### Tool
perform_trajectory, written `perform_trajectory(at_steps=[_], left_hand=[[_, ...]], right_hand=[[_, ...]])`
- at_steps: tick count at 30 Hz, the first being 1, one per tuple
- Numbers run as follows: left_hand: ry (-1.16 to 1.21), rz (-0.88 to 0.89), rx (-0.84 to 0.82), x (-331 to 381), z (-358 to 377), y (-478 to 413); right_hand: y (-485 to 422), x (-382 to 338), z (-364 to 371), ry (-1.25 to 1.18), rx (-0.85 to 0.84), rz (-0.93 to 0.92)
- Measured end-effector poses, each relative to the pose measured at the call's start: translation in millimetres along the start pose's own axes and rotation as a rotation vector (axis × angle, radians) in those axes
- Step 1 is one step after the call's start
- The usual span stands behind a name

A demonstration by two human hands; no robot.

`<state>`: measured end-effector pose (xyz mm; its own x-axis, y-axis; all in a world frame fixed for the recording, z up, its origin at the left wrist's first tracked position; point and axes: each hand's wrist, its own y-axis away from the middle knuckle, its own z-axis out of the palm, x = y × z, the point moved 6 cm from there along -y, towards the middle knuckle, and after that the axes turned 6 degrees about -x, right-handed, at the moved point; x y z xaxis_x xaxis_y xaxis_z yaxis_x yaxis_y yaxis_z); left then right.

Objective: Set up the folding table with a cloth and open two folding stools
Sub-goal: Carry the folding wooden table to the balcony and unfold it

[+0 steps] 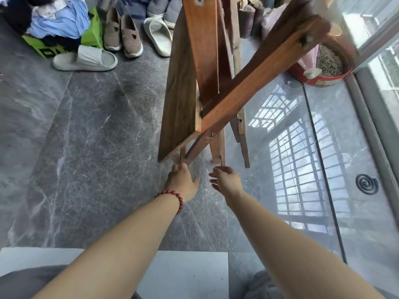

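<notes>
A folded wooden table [203, 67] of reddish-brown boards stands on edge on the grey floor, its legs and slats crossing at the lower end. My left hand [182, 181], with a red bead bracelet at the wrist, reaches to the bottom of the table and its fingers touch a lower leg [183, 154]; the fingertips are hidden behind the hand. My right hand [225, 179] hovers just below another leg end [218, 152], fingers loosely spread and holding nothing. No cloth and no stools are in view.
Shoes [131, 35] and white slippers [85, 59] line the floor at the top left beside a green box [92, 35] with clothes on it. A red round tin [323, 67] sits at the right by a glass door. A mosquito coil [367, 184] lies on the floor.
</notes>
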<state>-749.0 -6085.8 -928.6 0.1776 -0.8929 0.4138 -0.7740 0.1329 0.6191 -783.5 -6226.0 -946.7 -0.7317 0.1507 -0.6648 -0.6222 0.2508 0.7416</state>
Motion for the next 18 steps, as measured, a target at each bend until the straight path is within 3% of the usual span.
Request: perform_trajectory(at_steps=[4, 10, 14, 18], left_hand=[[-0.044, -0.02, -0.062, 19, -26, 38], [0.083, -0.05, -0.092, 61, -82, 87], [0.369, -0.128, -0.132, 79, -112, 111], [0.705, -0.257, -0.135, 88, -133, 121]], right_hand=[[47, -35, -7, 0.043, 0.007, 0.007], [109, -85, -8, 0.057, -0.025, 0.035], [138, -108, -6, 0.011, -0.035, 0.093], [155, -130, -8, -0.254, -0.038, 0.163]])
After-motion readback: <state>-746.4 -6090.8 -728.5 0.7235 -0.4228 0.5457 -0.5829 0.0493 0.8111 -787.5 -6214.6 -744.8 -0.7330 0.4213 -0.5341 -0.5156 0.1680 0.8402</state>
